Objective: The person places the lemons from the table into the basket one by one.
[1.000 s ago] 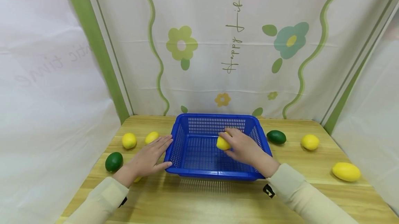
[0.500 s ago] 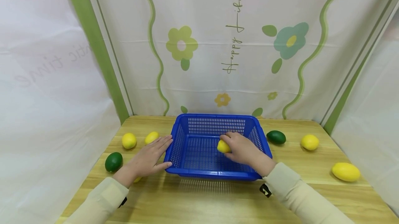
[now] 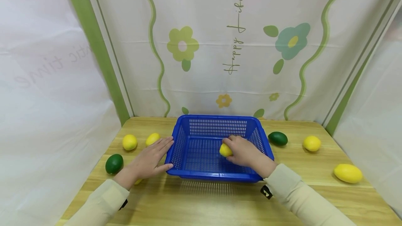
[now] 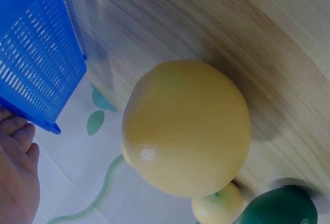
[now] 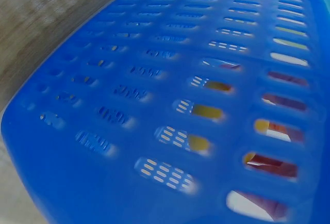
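Observation:
In the head view a blue plastic basket [image 3: 216,176] with slotted walls stands on the wooden table. My right hand [image 3: 245,153] reaches over its right side and holds a yellow lemon [image 3: 225,150] low inside it. On the basket's left rim rests my left hand [image 3: 149,161], fingers straight. Beneath the left wrist is another lemon [image 4: 185,126], large in the left wrist view and mostly covered in the head view. The right wrist view is filled by the basket's slotted wall [image 5: 121,146]; the right hand and lemon show only as patches through the slots.
Left of the basket lie two lemons [image 3: 129,142] and a dark green, avocado-like fruit [image 3: 114,164]. On the right are a similar green fruit [image 3: 277,138] and two lemons [image 3: 312,143]. A printed curtain [image 3: 207,79] hangs behind the table.
My right hand has lowered a little with the lemon, toward the basket's floor, and shifted slightly. The left hand and basket have stayed put.

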Demonstrator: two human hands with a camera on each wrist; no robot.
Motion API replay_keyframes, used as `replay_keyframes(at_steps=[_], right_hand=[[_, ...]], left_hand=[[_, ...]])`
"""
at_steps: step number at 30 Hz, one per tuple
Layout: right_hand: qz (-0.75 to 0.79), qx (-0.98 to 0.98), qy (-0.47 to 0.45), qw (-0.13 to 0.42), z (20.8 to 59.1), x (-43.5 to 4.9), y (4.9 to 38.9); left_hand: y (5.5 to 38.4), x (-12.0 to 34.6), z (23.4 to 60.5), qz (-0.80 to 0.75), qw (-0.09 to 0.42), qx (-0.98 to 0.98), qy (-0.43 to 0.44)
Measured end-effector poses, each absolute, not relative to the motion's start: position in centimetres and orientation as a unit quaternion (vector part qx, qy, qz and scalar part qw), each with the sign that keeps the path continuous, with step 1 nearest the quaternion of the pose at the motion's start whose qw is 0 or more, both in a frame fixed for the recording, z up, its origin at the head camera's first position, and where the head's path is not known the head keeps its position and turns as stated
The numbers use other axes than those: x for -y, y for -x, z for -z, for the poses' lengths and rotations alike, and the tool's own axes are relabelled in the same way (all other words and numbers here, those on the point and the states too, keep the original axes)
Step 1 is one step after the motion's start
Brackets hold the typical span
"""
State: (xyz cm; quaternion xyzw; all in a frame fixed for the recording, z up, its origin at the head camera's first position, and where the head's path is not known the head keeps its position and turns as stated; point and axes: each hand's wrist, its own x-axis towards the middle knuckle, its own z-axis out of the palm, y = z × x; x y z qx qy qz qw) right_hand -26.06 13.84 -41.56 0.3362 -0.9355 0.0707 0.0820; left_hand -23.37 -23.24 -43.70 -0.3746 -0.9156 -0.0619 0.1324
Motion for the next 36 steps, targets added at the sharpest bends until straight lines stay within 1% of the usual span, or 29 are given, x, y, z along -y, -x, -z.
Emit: replay_keyframes(at_steps=[8,19,27,36], right_hand=[[-0.073,0.940,-0.328,0.057,41.5,-13.8,26.0],[-0.073,0.940,-0.329,0.049,41.5,-13.9,25.9],[-0.058,0.935,-0.342,0.074,41.1,-14.1,25.7],[-0.049,0.936,-0.340,0.076,40.5,-14.3,25.5]], left_hand=[[23.2,23.2,43.6,0.064,0.118,0.922,0.364],[23.2,23.2,43.4,0.062,0.116,0.920,0.369],[23.1,23.1,43.2,0.059,0.107,0.923,0.365],[23.0,23.0,43.0,0.060,0.111,0.921,0.368]])
